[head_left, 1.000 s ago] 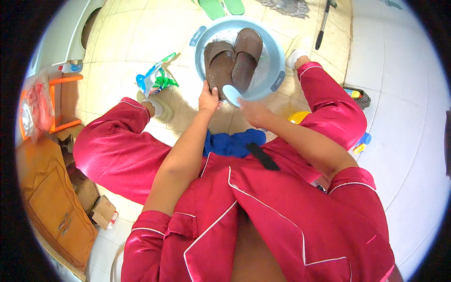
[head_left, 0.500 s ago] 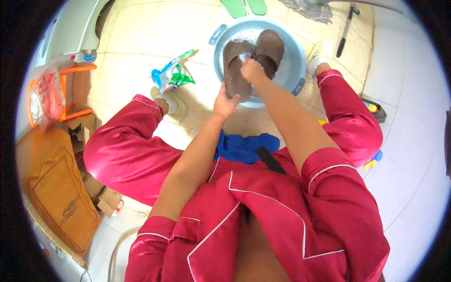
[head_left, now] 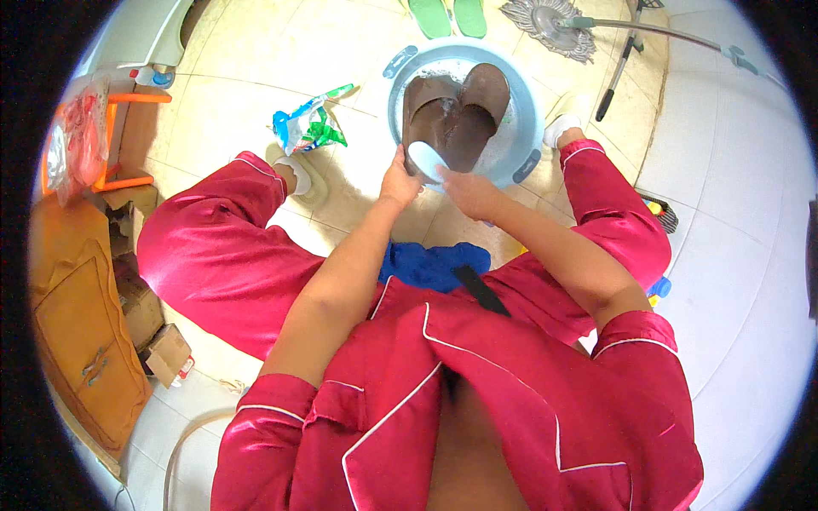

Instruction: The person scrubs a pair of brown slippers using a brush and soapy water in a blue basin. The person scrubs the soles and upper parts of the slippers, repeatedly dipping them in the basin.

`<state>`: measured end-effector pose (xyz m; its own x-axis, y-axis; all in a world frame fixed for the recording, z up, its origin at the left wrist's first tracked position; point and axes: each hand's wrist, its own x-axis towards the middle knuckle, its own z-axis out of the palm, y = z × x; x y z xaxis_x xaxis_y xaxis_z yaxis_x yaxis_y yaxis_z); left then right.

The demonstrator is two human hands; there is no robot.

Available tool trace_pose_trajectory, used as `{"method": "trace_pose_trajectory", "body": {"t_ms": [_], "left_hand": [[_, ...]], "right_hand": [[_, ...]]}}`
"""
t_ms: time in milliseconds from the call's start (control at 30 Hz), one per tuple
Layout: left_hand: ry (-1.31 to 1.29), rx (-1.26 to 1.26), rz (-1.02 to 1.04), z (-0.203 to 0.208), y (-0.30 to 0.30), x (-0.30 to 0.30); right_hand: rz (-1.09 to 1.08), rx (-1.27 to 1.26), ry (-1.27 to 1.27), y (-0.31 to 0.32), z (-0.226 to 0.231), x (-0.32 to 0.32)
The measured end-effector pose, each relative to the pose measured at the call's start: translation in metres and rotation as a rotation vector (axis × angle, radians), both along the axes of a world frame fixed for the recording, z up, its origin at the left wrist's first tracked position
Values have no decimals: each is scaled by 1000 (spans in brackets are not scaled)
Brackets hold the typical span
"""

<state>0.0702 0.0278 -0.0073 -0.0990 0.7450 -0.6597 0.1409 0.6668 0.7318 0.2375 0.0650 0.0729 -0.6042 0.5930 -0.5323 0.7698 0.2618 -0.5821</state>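
A light blue round basin (head_left: 530,111) stands on the tiled floor in front of me, with two brown slippers (head_left: 460,115) and soapy water in it. My left hand (head_left: 398,180) grips the near end of the left brown slipper at the basin's rim. My right hand (head_left: 464,189) holds a light blue brush (head_left: 428,159) against the same slipper's near end. Both forearms reach forward between my knees, which are clad in red satin.
A blue-green-white detergent pouch (head_left: 300,128) lies on the floor left of the basin. Green slippers (head_left: 449,15) and a mop (head_left: 550,24) lie beyond it. An orange stool (head_left: 119,136), a brown bag (head_left: 81,341) and small boxes (head_left: 166,353) are at my left. Blue cloth (head_left: 430,264) sits under me.
My right hand reached out over the slippers, then drew back to the basin's near rim with the brush. My head view shifted, so the basin sits further right.
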Motion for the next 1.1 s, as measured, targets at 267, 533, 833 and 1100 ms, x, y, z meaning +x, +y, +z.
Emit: {"method": "trace_pose_trajectory", "body": {"t_ms": [267, 533, 833, 1100], "left_hand": [[82, 124, -64, 9, 4, -1], [554, 190, -234, 14, 24, -1], [597, -45, -336, 20, 71, 1], [362, -115, -228, 26, 63, -9]], "right_hand": [[51, 263, 3, 23, -50, -22], [-186, 430, 240, 29, -98, 14], [-627, -164, 24, 53, 3, 38], [-453, 199, 20, 52, 0, 33]]}}
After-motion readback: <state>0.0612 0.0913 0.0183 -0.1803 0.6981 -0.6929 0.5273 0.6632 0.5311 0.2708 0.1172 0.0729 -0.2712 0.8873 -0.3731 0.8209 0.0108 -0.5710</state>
